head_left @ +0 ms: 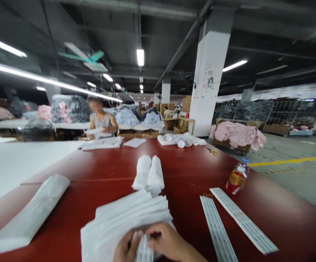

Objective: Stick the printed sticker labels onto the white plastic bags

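Close to me, a fanned stack of white plastic bags (130, 211) lies on the dark red table (186, 178). Over its lower part, my left hand (127, 246) is closed with thumb and fingers on a strip of printed labels (144, 251). My right hand (166, 240) pinches at the upper right edge of the same strip, its fingertips partly hidden. Two longer label strips (219, 229) (242, 220) rest on the table to the right of my hands, with a small orange-brown band (208, 195) at their far ends.
Two white rolled bundles (143, 171) lie beyond the stack, and a long white bundle (35, 211) lies left. A drink bottle (238, 176) and yellow-handled scissors (212, 151) are at the right. A person (102, 118) stands across the table near white packets (103, 143).
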{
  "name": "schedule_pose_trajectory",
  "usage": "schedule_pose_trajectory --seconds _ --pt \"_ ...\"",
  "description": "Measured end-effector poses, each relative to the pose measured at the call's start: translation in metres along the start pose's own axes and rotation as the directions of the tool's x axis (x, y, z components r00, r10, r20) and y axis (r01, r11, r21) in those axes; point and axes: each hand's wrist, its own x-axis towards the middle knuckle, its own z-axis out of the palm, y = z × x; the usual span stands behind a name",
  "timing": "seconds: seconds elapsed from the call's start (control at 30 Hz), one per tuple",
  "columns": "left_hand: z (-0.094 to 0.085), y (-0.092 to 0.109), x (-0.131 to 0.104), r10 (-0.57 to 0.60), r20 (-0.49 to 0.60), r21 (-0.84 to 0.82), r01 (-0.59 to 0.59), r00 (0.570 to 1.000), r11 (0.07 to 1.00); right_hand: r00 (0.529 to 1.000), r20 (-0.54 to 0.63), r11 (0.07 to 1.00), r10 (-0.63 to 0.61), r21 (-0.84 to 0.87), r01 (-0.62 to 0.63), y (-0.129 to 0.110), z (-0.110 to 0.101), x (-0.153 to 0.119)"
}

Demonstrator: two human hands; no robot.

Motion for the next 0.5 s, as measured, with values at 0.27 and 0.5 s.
schedule_pose_trajectory --seconds 0.27,0.5 --pt "0.009 -0.022 -0.005 -0.01 -0.153 -0.092 -0.004 0.988 0.996 0.942 -0.15 0.838 -0.3 -0.513 0.185 -0.02 0.027 -0.024" --pt "0.004 -0.026 -0.006 -0.021 -0.106 -0.186 0.001 0.994 0.982 0.838 -0.545 0.99 0.025 -0.103 -0.097 -0.022 -0.024 -0.061"
